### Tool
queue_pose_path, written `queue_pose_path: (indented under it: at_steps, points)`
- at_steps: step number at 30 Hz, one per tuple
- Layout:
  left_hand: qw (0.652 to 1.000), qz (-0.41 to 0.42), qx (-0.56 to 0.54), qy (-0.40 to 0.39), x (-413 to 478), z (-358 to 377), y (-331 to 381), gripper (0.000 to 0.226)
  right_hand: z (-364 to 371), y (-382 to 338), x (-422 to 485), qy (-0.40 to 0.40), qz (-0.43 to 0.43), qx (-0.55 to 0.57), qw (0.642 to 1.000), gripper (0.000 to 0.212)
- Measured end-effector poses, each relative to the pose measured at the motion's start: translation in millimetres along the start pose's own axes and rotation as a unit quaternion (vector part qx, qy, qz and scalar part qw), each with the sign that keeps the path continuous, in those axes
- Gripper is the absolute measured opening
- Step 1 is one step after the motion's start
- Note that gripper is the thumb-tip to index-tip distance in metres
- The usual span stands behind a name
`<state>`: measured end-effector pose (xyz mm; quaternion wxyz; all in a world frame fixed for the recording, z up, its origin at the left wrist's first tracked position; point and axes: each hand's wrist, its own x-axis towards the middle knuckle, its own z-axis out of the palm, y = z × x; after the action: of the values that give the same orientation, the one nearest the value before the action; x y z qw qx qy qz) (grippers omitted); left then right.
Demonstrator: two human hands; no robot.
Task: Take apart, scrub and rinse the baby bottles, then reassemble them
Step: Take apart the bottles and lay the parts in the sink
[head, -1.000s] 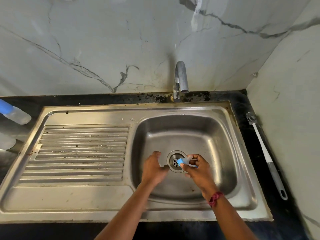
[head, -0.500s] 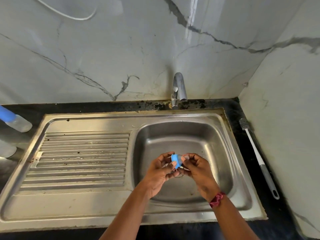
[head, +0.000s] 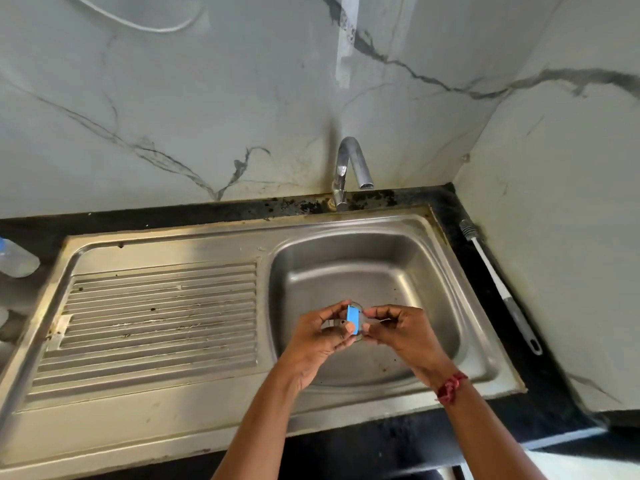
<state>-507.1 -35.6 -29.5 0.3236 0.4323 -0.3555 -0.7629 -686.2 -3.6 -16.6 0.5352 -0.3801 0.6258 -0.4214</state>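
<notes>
I see my left grip point(head: 322, 336) and right grip point(head: 398, 332) both pinching a small blue plastic bottle ring point(head: 352, 319) between them, over the stainless steel sink basin point(head: 346, 258), white long-handled bottle brush point(head: 498, 282) on black counter point(head: 540, 393) well right of the right grip, clear plastic bottle point(head: 17, 258) far left

tap point(head: 360, 164) overhangs basin point(head: 346, 265) rear, brush point(head: 493, 273) lies along right counter point(head: 550, 403), drainboard point(head: 156, 306) open at left

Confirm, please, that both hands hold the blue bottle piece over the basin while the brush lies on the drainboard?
Not quite: the head view shows the brush on the black counter right of the sink; the rest holds.
</notes>
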Motion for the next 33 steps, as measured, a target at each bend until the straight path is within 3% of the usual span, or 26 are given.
queue_pose_path:
  at_steps: [10, 21, 33]
  points:
    - [0.997, 0.034, 0.067, 0.004, -6, -4, 13, 0.038, 1, -7, -2, -0.045, -0.02, 0.007, 0.999, 0.017]
    - [0.991, 0.064, 0.105, 0.052, 5, 24, 25, 0.045, -22, -22, 27, -0.086, -0.039, 0.006, 0.996, 0.011]
    - [0.992, 0.056, 0.092, 0.064, 31, 57, 11, 0.045, -64, -27, 34, -0.111, -0.031, 0.017, 0.993, 0.008]
